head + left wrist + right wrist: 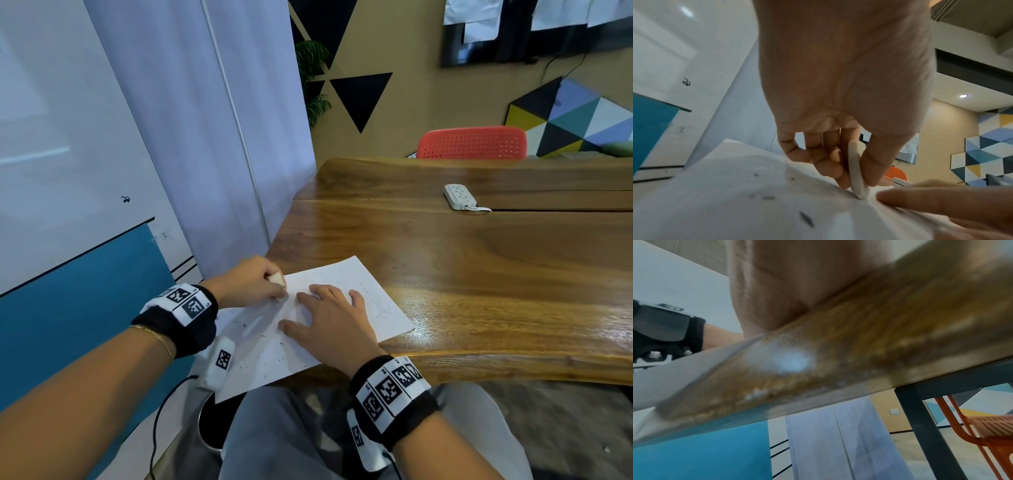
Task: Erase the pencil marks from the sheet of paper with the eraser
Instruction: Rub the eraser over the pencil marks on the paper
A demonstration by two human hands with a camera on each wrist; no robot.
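While my right hand lies spread flat on the sheet of paper at the table's near left corner, my left hand pinches the eraser, mid-rub; next I judge come the faint pencil marks toward the sheet's right edge.

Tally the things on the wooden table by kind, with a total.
White sheet of paper with faint pencil marks: 1
White oval eraser, gripped in the left hand: 1
White power strip: 1
Right hand pressing flat: 1
Total: 5, both hands counted
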